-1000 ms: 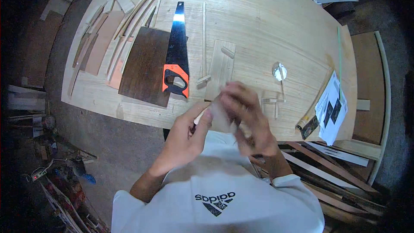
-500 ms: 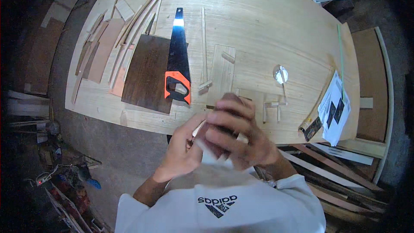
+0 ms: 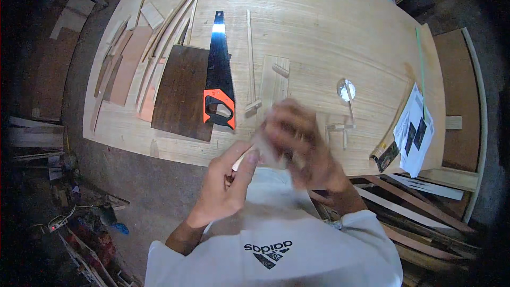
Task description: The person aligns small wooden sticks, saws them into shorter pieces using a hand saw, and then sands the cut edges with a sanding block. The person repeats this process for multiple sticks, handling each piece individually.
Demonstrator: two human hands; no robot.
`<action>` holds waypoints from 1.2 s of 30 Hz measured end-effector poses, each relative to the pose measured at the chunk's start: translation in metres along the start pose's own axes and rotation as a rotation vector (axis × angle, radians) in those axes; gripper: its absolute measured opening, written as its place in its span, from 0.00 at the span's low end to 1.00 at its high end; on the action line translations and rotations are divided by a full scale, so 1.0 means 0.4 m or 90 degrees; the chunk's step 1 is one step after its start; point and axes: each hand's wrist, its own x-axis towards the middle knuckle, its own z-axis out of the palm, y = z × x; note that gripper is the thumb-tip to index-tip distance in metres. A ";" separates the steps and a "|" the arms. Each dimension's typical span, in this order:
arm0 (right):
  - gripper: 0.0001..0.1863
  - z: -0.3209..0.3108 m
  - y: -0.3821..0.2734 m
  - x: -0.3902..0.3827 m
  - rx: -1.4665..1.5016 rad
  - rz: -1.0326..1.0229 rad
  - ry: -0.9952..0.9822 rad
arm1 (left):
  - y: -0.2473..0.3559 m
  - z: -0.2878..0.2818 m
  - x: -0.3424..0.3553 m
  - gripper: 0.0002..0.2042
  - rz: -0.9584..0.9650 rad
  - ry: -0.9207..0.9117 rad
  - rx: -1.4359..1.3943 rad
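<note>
Table (image 3: pixel 329 26) nearby, left fingers (image 3: pixel 230 154) pinch a pale piece (image 3: pixel 240 162).

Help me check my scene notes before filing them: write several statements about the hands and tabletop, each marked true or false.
1. The bare left hand grips a small pale piece. True.
2. The long, dark-bladed handsaw lies partly over the dark brown rectangular board. True.
3. The saw's orange-and-black handle is at the end farther from the person. False: it is at the nearer end.
4. The round, shiny silver disc lies left of the saw. False: it lies to the right.
5. The bare right hand shows sharply. False: it is blurred.
</note>
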 end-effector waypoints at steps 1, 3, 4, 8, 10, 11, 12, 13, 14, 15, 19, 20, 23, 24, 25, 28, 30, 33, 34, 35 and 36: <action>0.26 -0.002 0.015 -0.001 0.022 0.057 0.023 | -0.012 0.000 0.005 0.13 -0.016 -0.006 -0.003; 0.27 -0.004 0.000 0.006 -0.001 -0.014 -0.003 | -0.048 -0.002 0.000 0.14 -0.001 -0.017 -0.017; 0.28 -0.006 0.000 0.004 0.000 -0.029 -0.011 | -0.041 0.001 -0.003 0.14 0.003 -0.009 -0.015; 0.27 -0.010 0.020 0.007 0.021 0.036 -0.010 | -0.001 -0.004 0.007 0.16 -0.010 -0.023 -0.008; 0.27 -0.012 -0.016 0.004 0.030 -0.046 -0.048 | -0.024 0.001 0.000 0.15 0.067 -0.016 0.003; 0.27 -0.010 -0.017 0.012 0.024 -0.051 -0.035 | -0.028 0.004 0.008 0.15 0.108 -0.011 0.013; 0.27 -0.011 -0.018 0.018 0.022 -0.055 -0.028 | -0.032 0.010 0.013 0.14 0.146 -0.002 0.020; 0.26 -0.014 0.018 0.015 0.027 0.015 -0.004 | -0.018 -0.001 0.009 0.14 0.049 -0.024 0.004; 0.25 -0.016 0.037 0.015 0.032 0.085 0.019 | -0.010 -0.008 0.007 0.14 -0.048 -0.045 -0.011; 0.23 -0.014 0.028 0.011 0.034 0.114 0.033 | -0.015 -0.004 0.008 0.14 -0.066 -0.037 -0.035; 0.25 -0.020 -0.008 0.025 0.030 -0.079 -0.027 | -0.012 0.011 0.006 0.14 0.139 0.021 -0.003; 0.25 -0.011 0.000 0.013 0.042 -0.015 0.010 | -0.012 0.008 0.004 0.14 0.074 0.003 -0.017; 0.26 -0.004 -0.017 0.017 0.064 -0.010 0.038 | -0.010 -0.003 0.002 0.14 0.010 -0.027 0.024; 0.26 -0.011 -0.014 0.027 0.044 -0.031 0.023 | -0.011 0.000 0.005 0.14 0.024 -0.016 0.005; 0.26 -0.014 -0.012 0.032 0.022 -0.047 0.010 | -0.015 0.002 0.004 0.14 0.034 -0.011 -0.014; 0.26 -0.009 0.000 0.016 -0.009 0.024 0.014 | -0.014 0.000 0.001 0.14 0.066 -0.011 -0.005; 0.26 -0.017 -0.025 0.017 -0.010 -0.025 -0.019 | -0.007 0.000 0.004 0.14 0.071 -0.016 0.014; 0.23 -0.009 -0.018 0.015 0.000 -0.011 0.027 | 0.000 -0.008 0.007 0.14 0.000 -0.039 0.002; 0.22 -0.015 -0.006 0.023 0.024 0.056 0.047 | 0.003 -0.010 0.011 0.14 -0.024 -0.040 -0.003; 0.22 -0.019 0.000 0.031 0.035 0.064 0.048 | -0.003 -0.006 0.013 0.14 -0.007 -0.034 0.004; 0.22 -0.021 0.002 0.037 0.044 0.073 0.054 | -0.015 -0.004 0.019 0.13 0.068 -0.029 -0.009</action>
